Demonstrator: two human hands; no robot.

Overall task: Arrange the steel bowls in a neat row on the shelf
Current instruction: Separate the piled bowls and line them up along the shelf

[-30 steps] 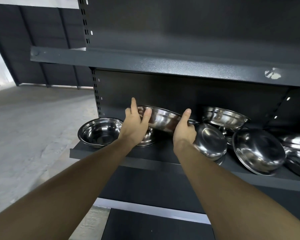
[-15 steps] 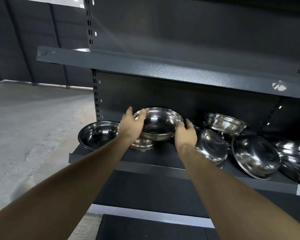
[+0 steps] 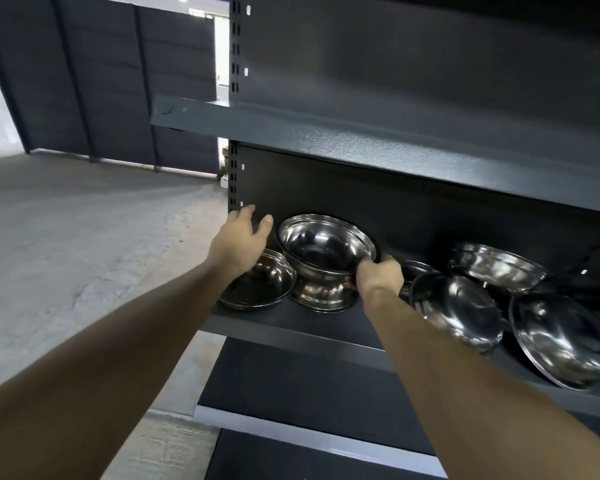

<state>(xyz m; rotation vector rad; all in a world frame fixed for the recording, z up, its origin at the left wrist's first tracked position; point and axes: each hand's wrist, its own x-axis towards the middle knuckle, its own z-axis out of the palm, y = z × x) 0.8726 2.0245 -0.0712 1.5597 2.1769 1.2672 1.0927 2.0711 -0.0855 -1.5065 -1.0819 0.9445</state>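
Dark metal shelf (image 3: 302, 327) bearing steel bowls, beside a concrete floor (image 3: 84, 244). Right hand (image 3: 378, 277), fingers clamped on the tilted bowl (image 3: 326, 244); left hand (image 3: 239, 240), fingers apart, beside it.

My right hand (image 3: 378, 277) grips the tilted steel bowl's (image 3: 326, 245) rim atop an upturned bowl (image 3: 321, 294); my left hand (image 3: 241, 239) hovers spread beside it.

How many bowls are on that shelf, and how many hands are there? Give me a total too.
Steel bowls: 8 in view; the one at the right edge is cut off, and others may be hidden behind.
Hands: 2; the left hand is open and the right hand grips the top bowl.
Total: 10
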